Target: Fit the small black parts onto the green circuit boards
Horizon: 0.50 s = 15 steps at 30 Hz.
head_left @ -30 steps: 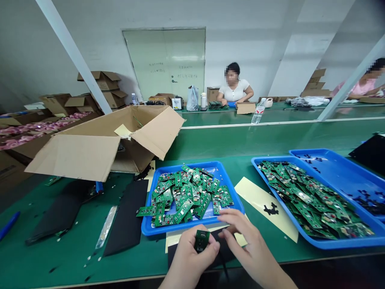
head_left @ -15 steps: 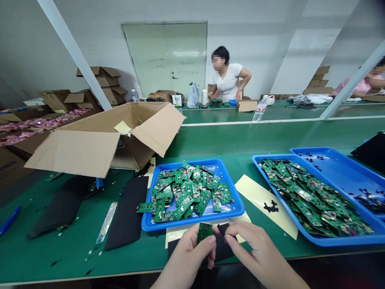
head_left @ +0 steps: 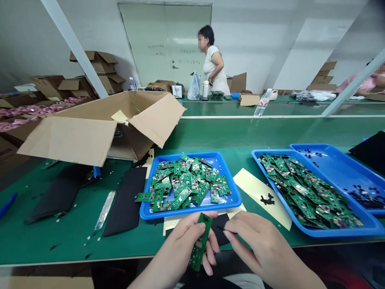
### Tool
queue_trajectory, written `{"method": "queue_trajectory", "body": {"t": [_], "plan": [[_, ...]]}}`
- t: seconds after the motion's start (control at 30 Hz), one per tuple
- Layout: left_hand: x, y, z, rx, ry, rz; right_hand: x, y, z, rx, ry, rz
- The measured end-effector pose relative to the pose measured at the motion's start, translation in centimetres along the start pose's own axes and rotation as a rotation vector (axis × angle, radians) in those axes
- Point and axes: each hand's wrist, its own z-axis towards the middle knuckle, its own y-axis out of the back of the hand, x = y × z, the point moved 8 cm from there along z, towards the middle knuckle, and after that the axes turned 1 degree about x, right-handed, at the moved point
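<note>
My left hand grips a narrow green circuit board, held upright near the table's front edge. My right hand is closed beside it, pinching a thin black strip that points toward the board. Just beyond both hands lies a blue tray heaped with several small green boards. A yellow backing sheet carrying a few black pieces lies to the right of that tray.
Two more blue trays sit at the right, one full of green boards, the other with black bits. An open cardboard box lies at the left. Black foam sheets lie beside it. A person stands at the far bench.
The left hand has tilted the green board up, showing its full length. The right hand now pinches a black strip near it. The far person has stood up and turned.
</note>
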Motion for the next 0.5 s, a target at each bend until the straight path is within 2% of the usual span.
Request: {"method": "queue_trajectory", "body": {"t": [0.23, 0.5], "plan": [[0.3, -2.0, -0.4, 0.107, -0.038, -0.073, 1.7, 0.0, 1.6, -0.007, 0.106, -0.102], [0.6, -2.1, -0.3, 0.103, -0.059, -0.126, 1.9, -0.3, 1.5, -0.008, 0.118, -0.150]]}}
